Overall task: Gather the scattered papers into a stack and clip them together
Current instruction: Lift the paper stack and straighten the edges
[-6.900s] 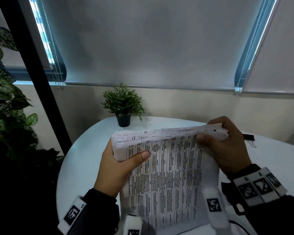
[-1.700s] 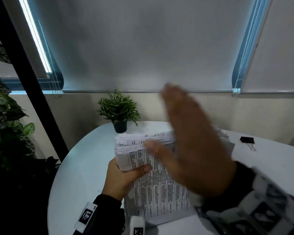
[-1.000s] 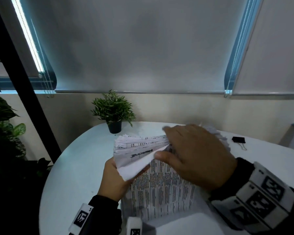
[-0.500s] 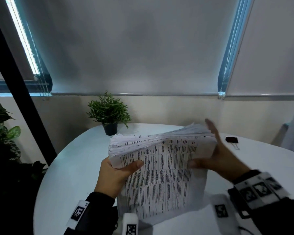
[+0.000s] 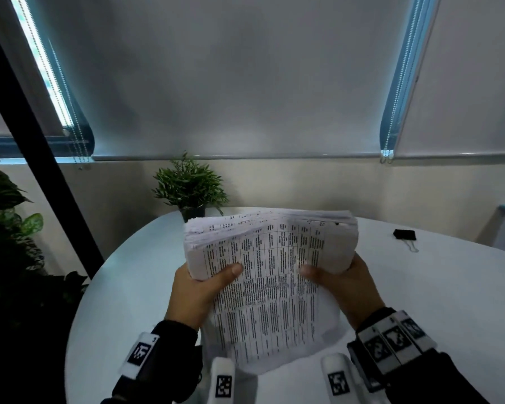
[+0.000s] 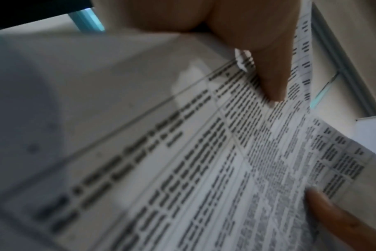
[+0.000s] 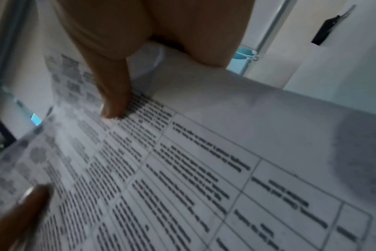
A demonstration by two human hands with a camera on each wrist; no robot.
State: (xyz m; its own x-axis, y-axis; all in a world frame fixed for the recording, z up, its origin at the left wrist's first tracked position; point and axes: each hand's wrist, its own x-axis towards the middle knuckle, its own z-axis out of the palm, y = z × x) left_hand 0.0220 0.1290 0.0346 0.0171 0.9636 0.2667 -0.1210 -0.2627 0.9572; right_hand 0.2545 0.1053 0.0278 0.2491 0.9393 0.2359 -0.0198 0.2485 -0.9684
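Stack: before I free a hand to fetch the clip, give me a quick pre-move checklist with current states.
1. Left hand grips stack: ok.
2. Right hand grips stack: ok.
3. Top edges squared: not ok, sheets fan out at the upper left.
4. Clip on table, to the right, nothing on it: ok.
5. Clip wide enough for this stack: cannot tell.
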